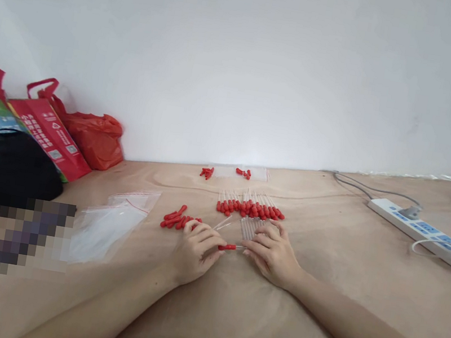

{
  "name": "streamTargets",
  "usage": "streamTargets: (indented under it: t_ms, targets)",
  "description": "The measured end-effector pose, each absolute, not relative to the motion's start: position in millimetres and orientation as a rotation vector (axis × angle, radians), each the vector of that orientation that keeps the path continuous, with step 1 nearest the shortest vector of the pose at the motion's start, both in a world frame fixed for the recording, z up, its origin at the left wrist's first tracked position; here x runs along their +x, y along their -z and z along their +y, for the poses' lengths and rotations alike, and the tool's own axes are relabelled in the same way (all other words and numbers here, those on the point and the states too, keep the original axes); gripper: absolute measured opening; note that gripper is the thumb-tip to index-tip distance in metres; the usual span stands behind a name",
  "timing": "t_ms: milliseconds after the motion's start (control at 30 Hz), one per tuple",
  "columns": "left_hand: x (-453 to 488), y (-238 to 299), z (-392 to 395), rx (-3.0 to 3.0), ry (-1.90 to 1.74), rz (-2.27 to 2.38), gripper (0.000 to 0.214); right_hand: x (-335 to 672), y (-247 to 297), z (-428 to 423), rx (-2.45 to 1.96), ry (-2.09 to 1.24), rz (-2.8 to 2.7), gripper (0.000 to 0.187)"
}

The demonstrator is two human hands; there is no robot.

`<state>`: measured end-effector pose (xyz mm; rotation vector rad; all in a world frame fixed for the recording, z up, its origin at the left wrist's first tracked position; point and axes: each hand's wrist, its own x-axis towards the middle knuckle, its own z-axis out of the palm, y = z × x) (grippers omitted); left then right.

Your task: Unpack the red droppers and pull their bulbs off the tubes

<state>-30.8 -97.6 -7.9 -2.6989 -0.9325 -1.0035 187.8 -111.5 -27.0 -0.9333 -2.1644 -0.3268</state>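
Observation:
My left hand (pixel 199 248) pinches a red rubber dropper bulb (pixel 229 247) by its rounded end. The fingers of my right hand (pixel 274 254) are closed on a thin glass dropper tube (pixel 240 247), whose end meets the bulb's mouth; how deep it sits inside I cannot tell. Just beyond my right fingers lies a row of bare glass tubes (pixel 248 228). A few more tubes (pixel 223 223) rest by my left fingertips. Loose red bulbs (pixel 175 218) are heaped beyond and left of my left hand. Farther back, droppers with red bulbs fitted (pixel 262 209) lie side by side, tips toward the wall.
Clear zip bags (pixel 109 227) lie on the wooden table (pixel 352 235) at left. Near the wall are more red bulbs (pixel 206 173) and a clear bag (pixel 261 173). Shopping bags (pixel 49 130) and a black bag (pixel 19 170) stand far left. A power strip (pixel 421 228) with cables is at right.

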Motion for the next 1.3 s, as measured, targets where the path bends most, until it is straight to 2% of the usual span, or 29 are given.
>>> streamTargets:
  t_ms: [133,267,733,867,1100,1300]
  targets:
    - [-27,11,-98,-2.723,0.964,-0.844,0.021,185,26,-114,-0.847,0.324,-2.134,0.017]
    - [-26,13,-98,-2.746,0.971,-0.789,0.013,185,25,-116,-0.770,0.356,-2.125,0.016]
    - [-29,15,-100,-2.768,1.010,-0.756,0.014,187,29,-117,-0.752,0.395,-2.101,0.008]
    - [-35,17,-98,-2.747,1.065,-0.760,0.013,197,30,-117,-0.810,0.368,-2.076,0.012]
    - [-63,0,-78,-2.475,1.167,-1.281,0.020,224,28,-106,-1.305,0.308,-1.932,0.023]
    - [-81,-11,-49,-2.178,0.812,-1.782,0.015,226,29,-101,-1.615,0.270,-1.814,0.024]
